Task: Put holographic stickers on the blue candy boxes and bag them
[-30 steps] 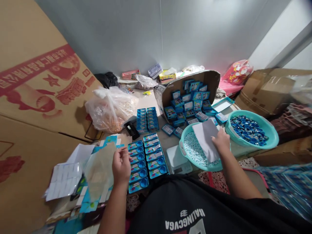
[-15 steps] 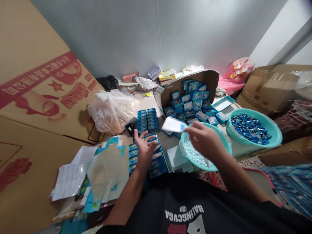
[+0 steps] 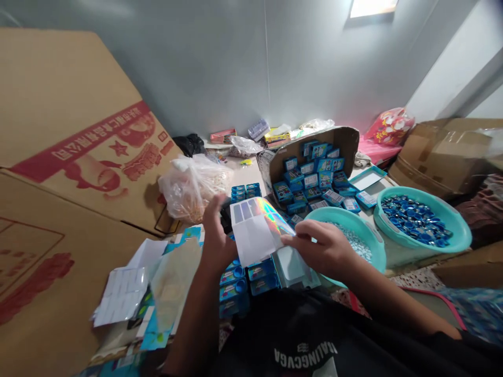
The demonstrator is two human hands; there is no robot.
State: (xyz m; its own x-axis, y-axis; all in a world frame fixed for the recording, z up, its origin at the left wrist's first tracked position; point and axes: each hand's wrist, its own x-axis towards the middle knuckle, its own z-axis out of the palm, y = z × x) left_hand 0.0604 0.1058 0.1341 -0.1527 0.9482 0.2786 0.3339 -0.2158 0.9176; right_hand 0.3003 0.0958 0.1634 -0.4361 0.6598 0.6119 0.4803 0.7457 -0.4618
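Both hands hold up a white sheet [image 3: 257, 231] with a shiny rainbow strip and grey patches along its top. My left hand [image 3: 217, 235] grips its left edge, fingers closed round it. My right hand [image 3: 323, 247] pinches its right edge. Under the sheet lie rows of open blue trays [image 3: 249, 276]. A teal basin of small pale pellets [image 3: 356, 236] sits just right of my right hand. A second teal basin of dark blue caps [image 3: 422, 222] stands further right.
A tipped cardboard box of blue packs [image 3: 314, 173] lies behind the basins. A clear plastic bag [image 3: 192, 186] sits at the left. Loose white sheets [image 3: 128, 285] lie near a big printed carton [image 3: 78, 157]. More cartons [image 3: 440, 152] stand at the right.
My right hand lifted the white sheet off the pellet basin and carried it left. My left hand rose from the papers and took its left edge. The view tilted up slightly.
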